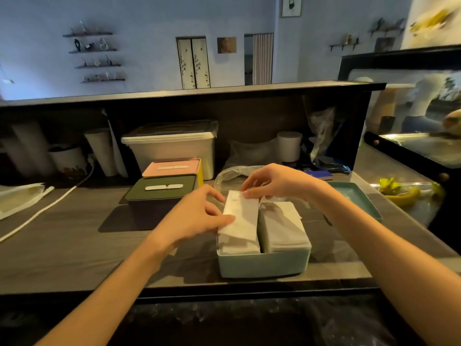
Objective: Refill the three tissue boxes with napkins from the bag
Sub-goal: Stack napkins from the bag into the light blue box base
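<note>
An open mint-green tissue box (262, 267) stands near the counter's front edge with two stacks of white napkins (282, 226) inside. My left hand (194, 216) pinches the near left edge of the top napkin (243, 216) on the left stack. My right hand (277, 182) pinches that napkin's far end. Behind the box lies a clear plastic bag (232, 173). A dark green-lidded tissue box (159, 196) and a pink-lidded tissue box (172, 168) sit shut to the left.
A teal lid (354, 198) lies right of the open box. A white storage bin (172, 146), cups and a paper roll (289, 146) line the back. A white cable (45, 208) crosses the counter at left. A glass display case (411, 151) stands at right.
</note>
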The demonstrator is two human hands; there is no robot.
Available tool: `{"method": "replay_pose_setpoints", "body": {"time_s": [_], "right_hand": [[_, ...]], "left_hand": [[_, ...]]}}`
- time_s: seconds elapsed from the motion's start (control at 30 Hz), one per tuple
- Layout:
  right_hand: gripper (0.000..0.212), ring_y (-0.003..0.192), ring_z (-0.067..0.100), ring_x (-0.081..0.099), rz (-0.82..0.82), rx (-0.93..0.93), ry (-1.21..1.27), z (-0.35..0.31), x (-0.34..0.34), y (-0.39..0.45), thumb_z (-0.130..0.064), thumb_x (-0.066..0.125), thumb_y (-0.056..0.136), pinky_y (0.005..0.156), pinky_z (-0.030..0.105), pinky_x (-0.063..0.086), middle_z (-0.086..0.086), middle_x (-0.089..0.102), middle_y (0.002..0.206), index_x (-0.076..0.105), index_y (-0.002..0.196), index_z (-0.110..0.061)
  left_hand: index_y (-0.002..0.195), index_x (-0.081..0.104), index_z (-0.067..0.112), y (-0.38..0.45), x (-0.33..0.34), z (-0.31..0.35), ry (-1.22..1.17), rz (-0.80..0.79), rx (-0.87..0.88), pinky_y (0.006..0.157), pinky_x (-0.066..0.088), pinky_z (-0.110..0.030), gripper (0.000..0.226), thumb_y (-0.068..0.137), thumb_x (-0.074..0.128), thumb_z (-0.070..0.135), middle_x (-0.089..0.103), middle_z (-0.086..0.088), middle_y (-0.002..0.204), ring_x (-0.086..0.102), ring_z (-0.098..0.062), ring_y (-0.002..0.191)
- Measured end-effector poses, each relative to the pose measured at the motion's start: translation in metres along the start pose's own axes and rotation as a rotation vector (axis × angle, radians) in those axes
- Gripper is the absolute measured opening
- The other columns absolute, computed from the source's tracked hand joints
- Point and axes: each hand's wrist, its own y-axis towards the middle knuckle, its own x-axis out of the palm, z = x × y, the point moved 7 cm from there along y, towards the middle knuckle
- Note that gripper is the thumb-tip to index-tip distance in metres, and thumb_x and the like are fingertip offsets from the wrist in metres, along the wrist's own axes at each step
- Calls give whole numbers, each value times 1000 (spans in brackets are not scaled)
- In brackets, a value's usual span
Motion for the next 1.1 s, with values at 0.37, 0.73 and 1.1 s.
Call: {"method": "replay_pose_setpoints", "body": {"time_s": [0.37, 0.73, 1.1], "right_hand": [[19, 87, 2, 68, 149, -90, -166, -11, 11, -7, -34, 80, 88, 79, 19, 55, -11, 73, 96, 76, 102, -23], [55, 106, -14, 54, 4, -86, -229, 20, -2, -74, -60, 82, 73, 84, 10, 46, -31, 60, 119, 65, 122, -44], [50, 104, -7, 62, 146, -93, -89, 25, -16, -80, -63, 71, 77, 88, 15, 52, -23, 69, 112, 71, 118, -36]], "left_hand": [[117, 52, 32, -9, 3, -9, 391, 57, 82, 71, 54, -27, 48, 82, 78, 49, 72, 11, 66, 63, 3, 60], [132, 63, 30, 3, 18, -2, 412, -155, 474, 107, 41, -17, 54, 83, 78, 49, 56, 21, 133, 51, 5, 124], [128, 64, 31, 15, 14, 5, 406, -175, 477, 97, 52, -22, 49, 84, 73, 52, 61, 22, 127, 57, 2, 117]]}}
